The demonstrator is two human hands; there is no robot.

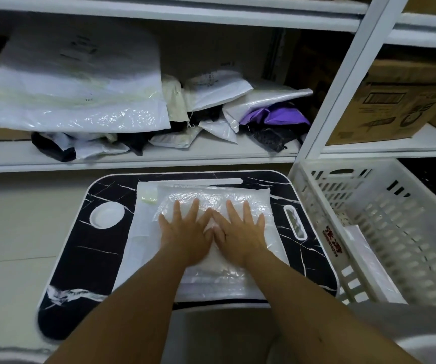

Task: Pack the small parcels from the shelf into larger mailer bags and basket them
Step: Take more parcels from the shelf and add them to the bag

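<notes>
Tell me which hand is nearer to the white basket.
Right. The right hand presses the mailer bag on the side toward the basket; the left hand lies beside it, farther away.

Both forearms are bare, left hand (185, 232) and right hand (240, 232) ungloved, without rings.

Mailer bag (238, 195) on tray (80, 258), basket (395, 232) right.
</notes>
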